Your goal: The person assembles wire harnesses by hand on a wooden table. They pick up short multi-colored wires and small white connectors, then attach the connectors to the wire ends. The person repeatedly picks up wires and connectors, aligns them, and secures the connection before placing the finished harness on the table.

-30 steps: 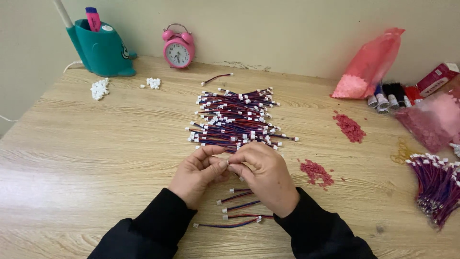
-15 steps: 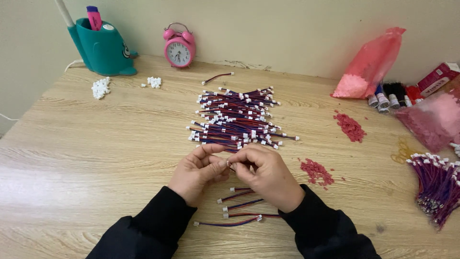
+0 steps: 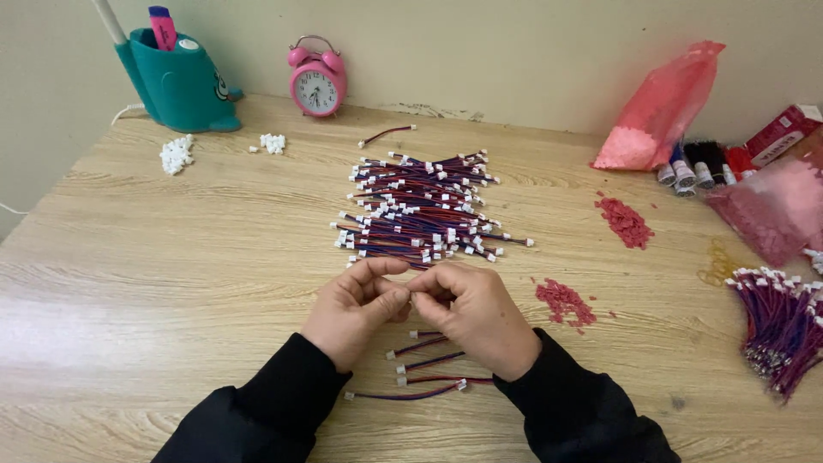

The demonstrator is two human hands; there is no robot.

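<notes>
My left hand (image 3: 353, 307) and my right hand (image 3: 476, 313) meet fingertip to fingertip at the table's near middle, pinching a short red-and-blue wire whose white connector end is mostly hidden between the fingers. Just beyond them lies a pile of red-and-blue wires with white connectors (image 3: 420, 210). Several loose wires (image 3: 420, 369) lie under and just near of my wrists. Both arms wear black sleeves.
A teal pen holder (image 3: 176, 81) and a pink alarm clock (image 3: 317, 81) stand at the back. White connector heaps (image 3: 177, 154) lie back left. Red bits (image 3: 564, 300) and a pink bag (image 3: 664, 107) are on the right, with a wire bundle (image 3: 784, 321) at the right edge.
My fingers have shifted slightly around the wire; both hands stay in the same spot.
</notes>
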